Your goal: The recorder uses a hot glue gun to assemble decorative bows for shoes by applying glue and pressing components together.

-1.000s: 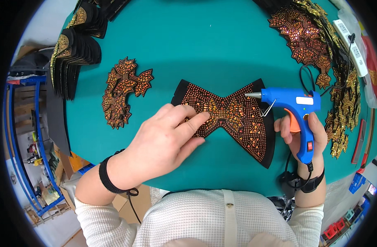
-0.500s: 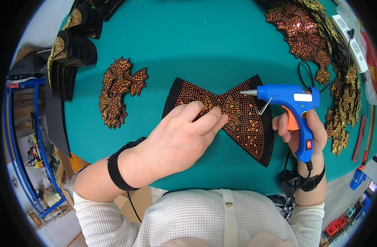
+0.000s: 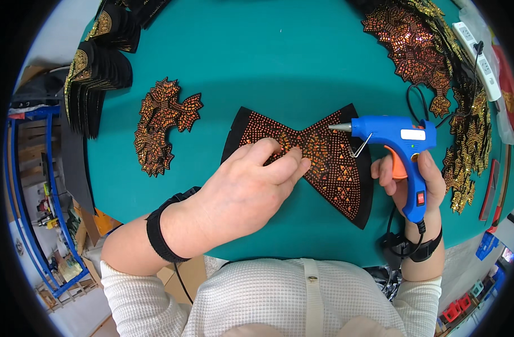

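A black fan-ended piece of fabric (image 3: pixel 338 180), narrow in the middle and covered with orange studs, lies flat on the green table. My left hand (image 3: pixel 257 182) rests over its left half and centre, fingers bent and pressed down on it; the palm hides part of the studs. Larger orange stones show around those fingertips, and the tips themselves are partly hidden. In my right hand (image 3: pixel 431 180) is a blue hot glue gun (image 3: pixel 400 130) with an orange trigger. Its metal nozzle points left, above the right half of the fabric piece.
An orange-stoned black appliqué (image 3: pixel 154 126) lies to the left. Stacked black pieces with gold trim (image 3: pixel 94 73) stand at the far left. Orange appliqués (image 3: pixel 408 42) and gold ones (image 3: pixel 467 151) are heaped at the right, near a white power strip (image 3: pixel 477 60). The gun's cord hangs by my right wrist.
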`<control>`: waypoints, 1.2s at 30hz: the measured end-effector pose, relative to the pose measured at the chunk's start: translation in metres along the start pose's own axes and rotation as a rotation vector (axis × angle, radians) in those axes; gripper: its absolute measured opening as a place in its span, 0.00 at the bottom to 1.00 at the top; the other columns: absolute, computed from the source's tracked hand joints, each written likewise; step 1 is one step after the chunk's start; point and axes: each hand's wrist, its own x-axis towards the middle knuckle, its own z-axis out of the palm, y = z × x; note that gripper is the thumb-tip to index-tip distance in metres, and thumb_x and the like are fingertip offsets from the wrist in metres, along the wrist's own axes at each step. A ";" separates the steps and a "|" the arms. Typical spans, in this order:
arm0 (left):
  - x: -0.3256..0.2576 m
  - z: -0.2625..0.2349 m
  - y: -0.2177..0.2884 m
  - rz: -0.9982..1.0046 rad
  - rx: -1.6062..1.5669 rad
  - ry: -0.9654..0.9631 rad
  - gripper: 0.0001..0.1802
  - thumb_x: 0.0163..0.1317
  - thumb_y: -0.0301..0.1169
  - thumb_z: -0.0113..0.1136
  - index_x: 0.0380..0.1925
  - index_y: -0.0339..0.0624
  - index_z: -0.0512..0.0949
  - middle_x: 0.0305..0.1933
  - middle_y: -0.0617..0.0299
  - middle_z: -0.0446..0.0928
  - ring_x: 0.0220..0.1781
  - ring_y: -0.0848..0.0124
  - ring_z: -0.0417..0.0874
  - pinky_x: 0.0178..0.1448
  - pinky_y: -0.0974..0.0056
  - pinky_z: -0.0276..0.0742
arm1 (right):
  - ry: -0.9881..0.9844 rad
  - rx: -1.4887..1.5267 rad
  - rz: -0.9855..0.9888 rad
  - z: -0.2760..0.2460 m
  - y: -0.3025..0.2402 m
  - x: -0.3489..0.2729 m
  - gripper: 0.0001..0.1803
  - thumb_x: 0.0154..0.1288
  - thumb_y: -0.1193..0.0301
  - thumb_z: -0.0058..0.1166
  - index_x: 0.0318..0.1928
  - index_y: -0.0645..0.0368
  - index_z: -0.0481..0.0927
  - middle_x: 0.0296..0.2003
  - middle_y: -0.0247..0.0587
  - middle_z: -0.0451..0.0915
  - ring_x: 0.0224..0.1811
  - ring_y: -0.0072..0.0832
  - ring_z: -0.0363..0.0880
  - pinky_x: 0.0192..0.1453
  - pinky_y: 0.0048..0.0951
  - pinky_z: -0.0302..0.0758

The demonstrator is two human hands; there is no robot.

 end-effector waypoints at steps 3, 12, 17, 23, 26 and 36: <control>0.000 0.000 0.000 0.001 -0.003 0.003 0.23 0.42 0.23 0.55 0.44 0.33 0.77 0.47 0.61 0.70 0.43 0.64 0.71 0.47 0.65 0.74 | 0.011 -0.003 -0.004 0.001 -0.001 -0.001 0.33 0.60 0.51 0.46 0.47 0.75 0.69 0.26 0.51 0.78 0.23 0.26 0.73 0.35 0.26 0.71; -0.002 0.000 0.000 -0.003 -0.013 0.003 0.22 0.44 0.23 0.55 0.45 0.35 0.76 0.47 0.60 0.69 0.44 0.64 0.71 0.46 0.65 0.74 | 0.005 -0.012 -0.016 0.002 0.001 0.000 0.33 0.59 0.51 0.45 0.45 0.76 0.71 0.26 0.50 0.78 0.23 0.26 0.73 0.38 0.27 0.71; -0.010 -0.013 -0.007 -0.014 -0.182 0.030 0.24 0.43 0.20 0.58 0.46 0.37 0.75 0.49 0.57 0.71 0.44 0.61 0.72 0.46 0.61 0.74 | 0.018 -0.019 -0.020 0.005 0.000 0.000 0.31 0.62 0.51 0.42 0.46 0.72 0.71 0.23 0.48 0.77 0.20 0.25 0.70 0.42 0.31 0.69; -0.034 -0.014 -0.016 -0.267 -0.158 0.169 0.22 0.44 0.17 0.60 0.43 0.37 0.75 0.45 0.53 0.73 0.40 0.59 0.74 0.42 0.60 0.72 | 0.005 0.018 -0.018 -0.002 0.001 -0.001 0.34 0.58 0.52 0.46 0.49 0.75 0.68 0.24 0.50 0.78 0.21 0.26 0.72 0.44 0.31 0.70; -0.026 -0.009 -0.010 -0.182 -0.164 0.185 0.23 0.41 0.19 0.62 0.43 0.34 0.75 0.45 0.53 0.73 0.39 0.59 0.74 0.41 0.61 0.73 | 0.011 0.035 -0.024 0.001 0.001 -0.001 0.35 0.58 0.51 0.48 0.49 0.75 0.67 0.24 0.50 0.78 0.20 0.26 0.72 0.45 0.31 0.70; -0.002 0.001 0.001 -0.155 -0.046 0.017 0.27 0.39 0.28 0.66 0.45 0.33 0.75 0.43 0.59 0.69 0.39 0.64 0.69 0.41 0.67 0.72 | 0.021 -0.004 -0.080 0.007 0.004 0.001 0.31 0.65 0.51 0.39 0.51 0.70 0.67 0.21 0.42 0.76 0.17 0.22 0.69 0.41 0.31 0.67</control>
